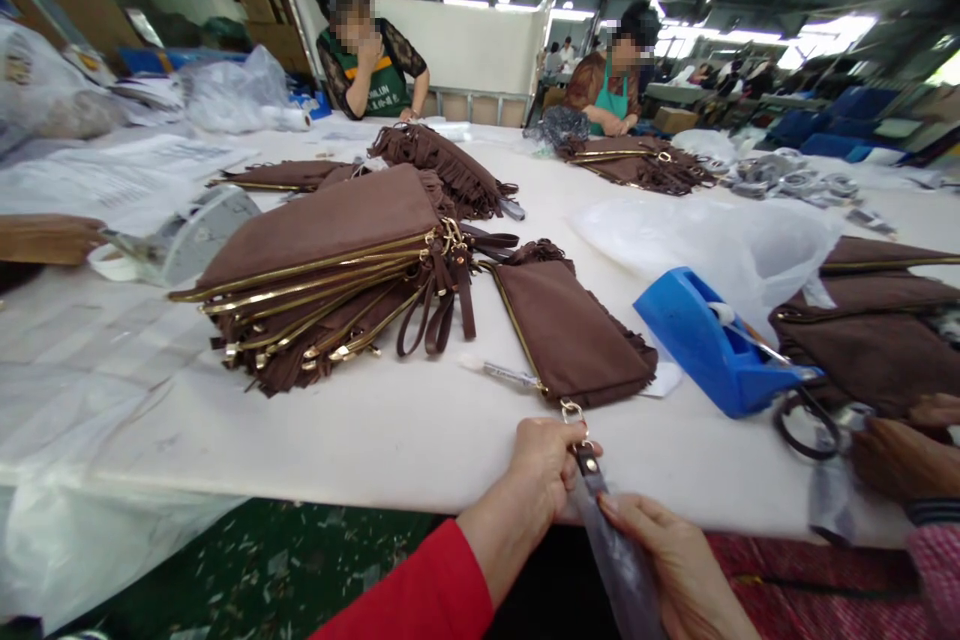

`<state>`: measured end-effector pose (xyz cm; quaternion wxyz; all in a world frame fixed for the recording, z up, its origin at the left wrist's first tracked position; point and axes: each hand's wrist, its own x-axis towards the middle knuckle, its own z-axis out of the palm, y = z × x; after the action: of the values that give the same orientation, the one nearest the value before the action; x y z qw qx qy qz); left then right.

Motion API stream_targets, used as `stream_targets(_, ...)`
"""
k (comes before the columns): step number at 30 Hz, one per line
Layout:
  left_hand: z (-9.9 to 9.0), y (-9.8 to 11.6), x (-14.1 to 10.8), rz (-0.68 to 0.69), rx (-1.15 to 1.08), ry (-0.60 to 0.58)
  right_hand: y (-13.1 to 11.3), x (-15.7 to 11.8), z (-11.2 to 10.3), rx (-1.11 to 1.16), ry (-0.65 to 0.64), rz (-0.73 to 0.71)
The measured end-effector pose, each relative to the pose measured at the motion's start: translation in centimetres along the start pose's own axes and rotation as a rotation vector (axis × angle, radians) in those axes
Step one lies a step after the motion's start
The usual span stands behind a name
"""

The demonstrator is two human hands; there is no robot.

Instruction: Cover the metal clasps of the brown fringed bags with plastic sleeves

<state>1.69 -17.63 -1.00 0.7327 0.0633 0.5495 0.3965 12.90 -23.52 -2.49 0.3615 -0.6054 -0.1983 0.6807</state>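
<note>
A brown fringed pouch (566, 325) with a gold zipper lies flat near the table's front edge. From its corner a gold clasp (572, 412) runs toward me, and my left hand (541, 465) is closed on it. Past the clasp hangs a brown wrist strap (589, 468), covered lower down by a clear plastic sleeve (619, 560). Thumb and fingers of my right hand (667, 555) pinch the sleeved strap just below its rivet. A pen-like marker (510, 376) rests beside the pouch.
Left of the pouch is a stack of brown zip pouches (322, 240) with straps. A blue tape dispenser (712, 345) stands to the right, by a sheet of plastic (697, 240). A co-worker's hands (892, 455) are at the far right; two people stand across the table (300, 455).
</note>
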Motion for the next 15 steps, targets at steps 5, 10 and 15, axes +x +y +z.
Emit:
stream_targets(5, -0.2, 0.3, -0.3, 0.025, 0.020, 0.030, -0.9, 1.1, 0.8, -0.049, -0.020, -0.036)
stream_targets(10, -0.4, 0.7, -0.1, 0.019, 0.013, 0.030, -1.6, 1.2, 1.1, -0.067, 0.018, -0.042)
stream_targets(15, -0.7, 1.1, 0.4, -0.045, -0.005, -0.030, -1.8, 1.1, 1.6, -0.038, -0.075, -0.035)
